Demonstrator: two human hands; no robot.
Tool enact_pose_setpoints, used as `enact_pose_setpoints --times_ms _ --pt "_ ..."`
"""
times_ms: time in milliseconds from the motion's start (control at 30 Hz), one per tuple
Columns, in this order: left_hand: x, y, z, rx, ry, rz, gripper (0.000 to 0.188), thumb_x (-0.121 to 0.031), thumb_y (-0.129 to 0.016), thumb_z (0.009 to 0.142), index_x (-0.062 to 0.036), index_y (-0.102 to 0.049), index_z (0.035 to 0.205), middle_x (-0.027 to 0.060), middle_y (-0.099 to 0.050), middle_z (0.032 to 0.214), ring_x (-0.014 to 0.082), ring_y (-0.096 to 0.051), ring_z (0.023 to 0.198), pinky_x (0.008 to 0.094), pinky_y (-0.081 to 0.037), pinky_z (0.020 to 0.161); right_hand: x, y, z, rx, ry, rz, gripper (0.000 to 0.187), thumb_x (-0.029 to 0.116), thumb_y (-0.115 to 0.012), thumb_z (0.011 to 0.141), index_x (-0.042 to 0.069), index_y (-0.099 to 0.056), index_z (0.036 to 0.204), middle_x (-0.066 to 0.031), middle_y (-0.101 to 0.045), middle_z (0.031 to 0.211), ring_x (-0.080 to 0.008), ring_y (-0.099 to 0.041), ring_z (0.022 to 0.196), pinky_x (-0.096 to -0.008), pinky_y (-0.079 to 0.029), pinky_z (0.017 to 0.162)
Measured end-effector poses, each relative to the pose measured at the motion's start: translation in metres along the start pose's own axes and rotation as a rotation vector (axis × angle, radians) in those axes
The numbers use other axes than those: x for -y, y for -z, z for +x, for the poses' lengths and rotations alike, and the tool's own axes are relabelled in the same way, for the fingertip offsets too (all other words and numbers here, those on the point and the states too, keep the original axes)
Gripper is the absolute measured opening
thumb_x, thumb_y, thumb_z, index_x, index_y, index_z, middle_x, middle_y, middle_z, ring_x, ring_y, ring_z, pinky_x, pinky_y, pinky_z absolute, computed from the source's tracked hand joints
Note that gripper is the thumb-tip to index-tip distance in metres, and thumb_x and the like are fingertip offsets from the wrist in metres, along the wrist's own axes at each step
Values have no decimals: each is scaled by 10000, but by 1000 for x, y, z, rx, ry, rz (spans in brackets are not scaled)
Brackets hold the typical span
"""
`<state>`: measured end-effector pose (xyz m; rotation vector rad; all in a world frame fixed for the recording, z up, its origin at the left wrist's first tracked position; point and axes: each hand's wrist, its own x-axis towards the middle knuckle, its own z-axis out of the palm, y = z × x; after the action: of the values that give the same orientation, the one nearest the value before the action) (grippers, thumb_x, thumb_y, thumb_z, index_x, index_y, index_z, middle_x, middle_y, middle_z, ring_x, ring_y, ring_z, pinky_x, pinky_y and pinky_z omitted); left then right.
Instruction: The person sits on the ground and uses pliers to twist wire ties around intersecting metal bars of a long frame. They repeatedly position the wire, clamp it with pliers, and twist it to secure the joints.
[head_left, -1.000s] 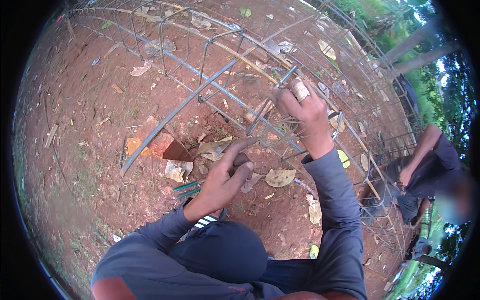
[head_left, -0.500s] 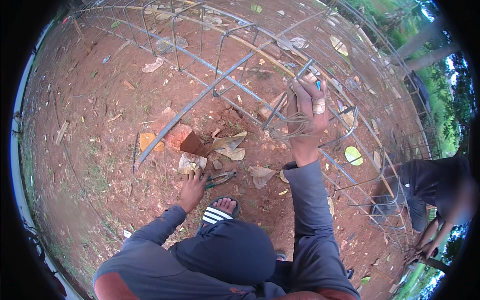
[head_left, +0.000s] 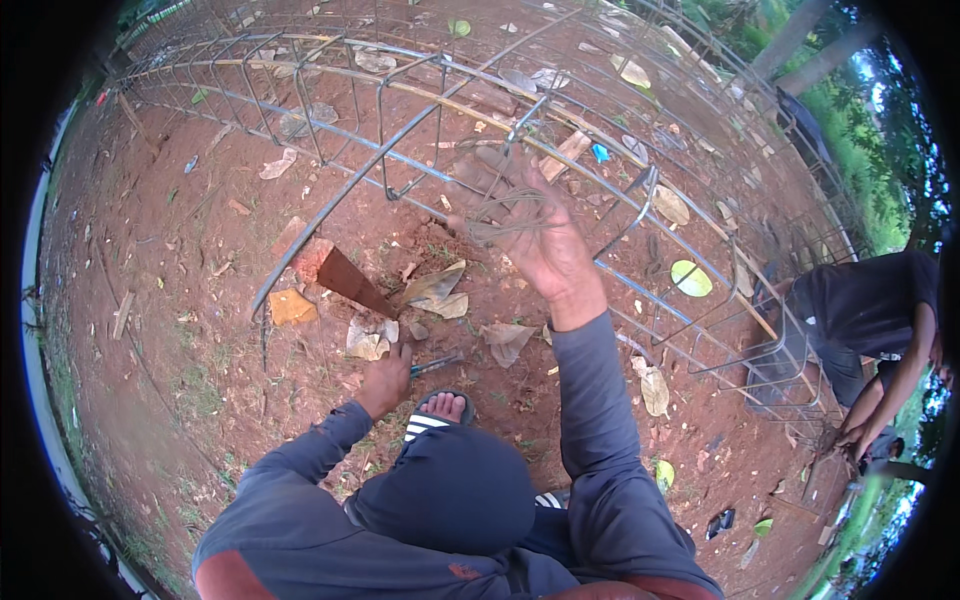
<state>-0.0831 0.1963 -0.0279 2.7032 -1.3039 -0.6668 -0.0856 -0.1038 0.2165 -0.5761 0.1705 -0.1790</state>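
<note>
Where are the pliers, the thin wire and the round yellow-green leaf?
Pliers (head_left: 437, 363): head view, on the middle of their visible length.
Thin wire (head_left: 506, 206): head view, on the looped strands at the right hand (head_left: 525, 225).
Leaf (head_left: 691, 279): head view, middle of its flat face.

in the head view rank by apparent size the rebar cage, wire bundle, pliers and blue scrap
1. Rebar cage
2. Wire bundle, perhaps enlarged by nearness
3. Pliers, partly hidden by the left hand
4. Blue scrap

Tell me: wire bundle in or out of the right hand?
In: the wire bundle lies in loops across the right hand; blur there hides exactly how it is held.
</note>
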Motion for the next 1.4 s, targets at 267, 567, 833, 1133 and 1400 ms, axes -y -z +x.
enact_pose_setpoints --times_ms 267,567,833,1133,1400 --pt "1 73 -100 -20 87 -790 274 26 -548 819 20 -503 1089 256 -689 1206 413 -707 1045 467 -581 932 -14 27 9 232 15 15 292 221 -600 1056 39 -570 1281 0 -527 838 -209 -626 858 -489 -587 898" --pt "-80 233 -101 -269 -528 -1813 158 20 -662 686 -91 -612 787 284 -421 1561 530 -364 1466 715 -376 1131 -36 32 19 188 114 -59 191 179 -625 1046 60 -599 1194 -20 -523 860 -190 -592 846 -428 -578 834" --pt "-123 280 -39 -338 -795 -1401 302 109 -523 622 17 -706 844 298 -490 1484 434 -489 1412 490 -376 1169 -24 40 15 204 183 -163 230 216 -580 1066 47 -615 1218 16 -545 853 -128 -617 817 -346 -586 812" --pt "-142 259 -12 224 -651 -2286 406 -2 -620 751 -55 -636 1154 230 -526 1391 500 -611 1217 667 -523 1010 -25 5 -5 19 199 -229 240 269 -621 1052 50 -641 1147 16 -567 871 -124 -590 849 -297 -526 817" --pt "-123 263 20 770 -765 -2796 797 8 -512 783 -62 -358 1563 190 -156 1695 497 -334 1481 726 -435 1079 -22 20 -4 122 132 -293 570 42 -517 873 4 -462 1439 -49 -661 1108 -139 -650 971 -268 -526 861"
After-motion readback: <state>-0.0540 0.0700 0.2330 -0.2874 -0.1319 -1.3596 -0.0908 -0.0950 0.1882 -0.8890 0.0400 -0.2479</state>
